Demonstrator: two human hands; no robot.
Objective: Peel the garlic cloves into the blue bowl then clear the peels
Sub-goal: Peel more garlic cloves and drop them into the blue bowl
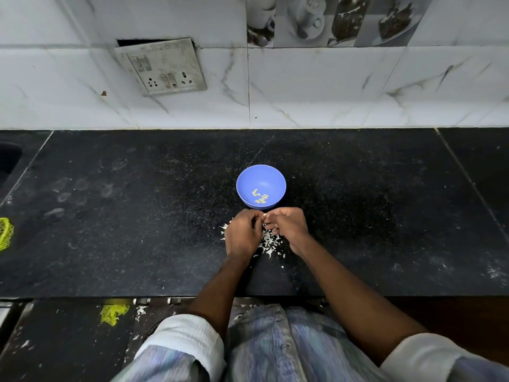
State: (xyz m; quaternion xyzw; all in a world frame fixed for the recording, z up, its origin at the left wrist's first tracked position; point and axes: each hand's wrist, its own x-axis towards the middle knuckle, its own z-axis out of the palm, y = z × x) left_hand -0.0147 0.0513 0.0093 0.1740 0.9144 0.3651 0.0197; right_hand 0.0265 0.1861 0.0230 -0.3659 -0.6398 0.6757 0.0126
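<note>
A blue bowl (261,175) stands on the black counter at the middle, with several peeled garlic cloves (260,196) lying inside. Just in front of the bowl my left hand (242,235) and my right hand (287,227) meet, fingers curled. Between their fingertips they pinch a small garlic clove (264,215), mostly hidden by the fingers. A heap of white peels (268,244) lies on the counter under and between the hands.
The black stone counter (137,216) runs to a tiled wall with a switch plate (162,67). A sink edge (8,161) sits at far left, yellow mesh netting (5,232) beside it. More netting (113,312) and peel scraps lie on the floor below.
</note>
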